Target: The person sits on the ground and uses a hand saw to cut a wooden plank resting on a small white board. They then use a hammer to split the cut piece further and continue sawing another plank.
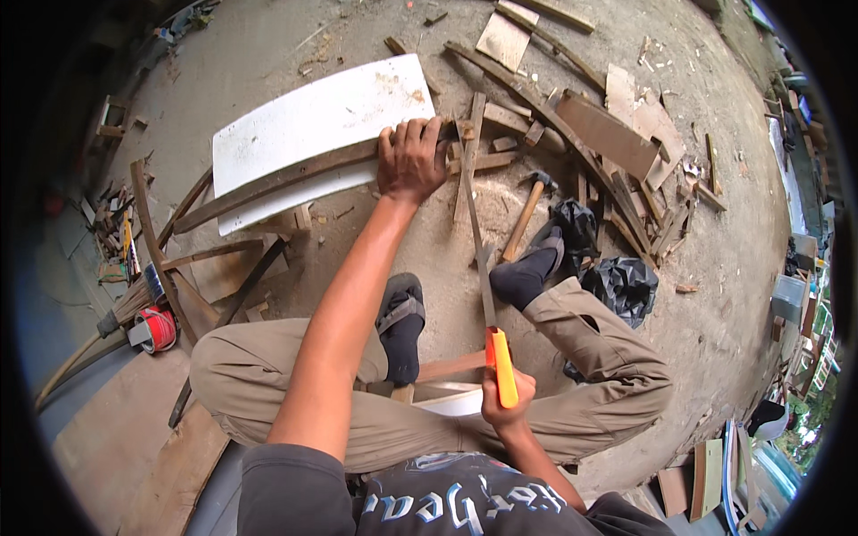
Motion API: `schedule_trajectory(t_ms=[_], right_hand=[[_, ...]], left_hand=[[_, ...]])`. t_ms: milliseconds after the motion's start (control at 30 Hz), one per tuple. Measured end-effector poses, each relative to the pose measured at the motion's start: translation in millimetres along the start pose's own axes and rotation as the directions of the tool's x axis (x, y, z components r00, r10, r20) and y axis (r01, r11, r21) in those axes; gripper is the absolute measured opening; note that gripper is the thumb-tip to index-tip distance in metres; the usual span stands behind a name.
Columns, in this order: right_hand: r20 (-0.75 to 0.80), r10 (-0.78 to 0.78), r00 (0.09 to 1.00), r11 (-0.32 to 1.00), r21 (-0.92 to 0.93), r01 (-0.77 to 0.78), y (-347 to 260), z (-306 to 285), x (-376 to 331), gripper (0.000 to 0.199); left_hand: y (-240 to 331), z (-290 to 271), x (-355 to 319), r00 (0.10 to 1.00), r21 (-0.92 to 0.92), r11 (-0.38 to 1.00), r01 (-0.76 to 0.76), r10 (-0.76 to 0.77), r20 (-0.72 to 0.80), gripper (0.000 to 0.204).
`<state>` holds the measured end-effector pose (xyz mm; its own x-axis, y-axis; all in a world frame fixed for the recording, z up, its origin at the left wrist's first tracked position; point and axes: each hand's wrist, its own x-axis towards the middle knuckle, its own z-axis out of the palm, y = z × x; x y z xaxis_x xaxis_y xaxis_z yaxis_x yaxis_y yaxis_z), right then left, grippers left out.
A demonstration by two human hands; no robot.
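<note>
The person wears a dark grey T-shirt (429,500) with pale printed lettering, khaki trousers (268,375), black socks (523,272) and dark open sandals (402,308) with grey straps. Both forearms are bare.

Single view only, so no overlap to report. Head-worn fisheye camera is looking steeply down from the person's own head over the seated body: shirt at the bottom edge, bent knees just below centre. Left hand (411,161) is sitting toward the top centre, at full arm's reach; right hand (506,399) is lying close under the lens. Ground (715,268) is curving off toward a dark round rim (straight boards are bending there). Upright, not mirrored.
</note>
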<state>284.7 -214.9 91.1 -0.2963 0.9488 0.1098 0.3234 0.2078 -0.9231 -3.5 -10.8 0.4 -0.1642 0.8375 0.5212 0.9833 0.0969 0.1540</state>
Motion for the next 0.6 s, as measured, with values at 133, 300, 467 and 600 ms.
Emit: schedule_trajectory(t_ms=[133,300,467,600], right_hand=[[0.003,0.094,0.996,0.994,0.051,-0.094,-9.3,16.4,64.3,0.004],[-0.093,0.048,0.994,0.996,0.077,-0.041,-2.5,56.3,139.8,0.009],[0.037,0.032,0.999,0.999,-0.022,-0.031,5.6,4.3,4.9,0.007],[0.02,0.052,0.998,0.999,-0.001,-0.052,-10.6,5.3,33.9,0.005]], left_hand=[[-7.4,4.0,-1.0,1.0,-0.033,0.999,0.025,-0.025,0.015,0.038],[3.9,-3.2,6.3,1.0,-0.05,0.999,0.003,-0.001,0.026,0.038],[-2.0,1.8,-0.2,0.999,-0.022,1.0,0.003,-0.002,0.032,0.04],[-5.5,2.8,-2.7,1.0,0.0,1.0,0.011,-0.011,0.027,0.041]])
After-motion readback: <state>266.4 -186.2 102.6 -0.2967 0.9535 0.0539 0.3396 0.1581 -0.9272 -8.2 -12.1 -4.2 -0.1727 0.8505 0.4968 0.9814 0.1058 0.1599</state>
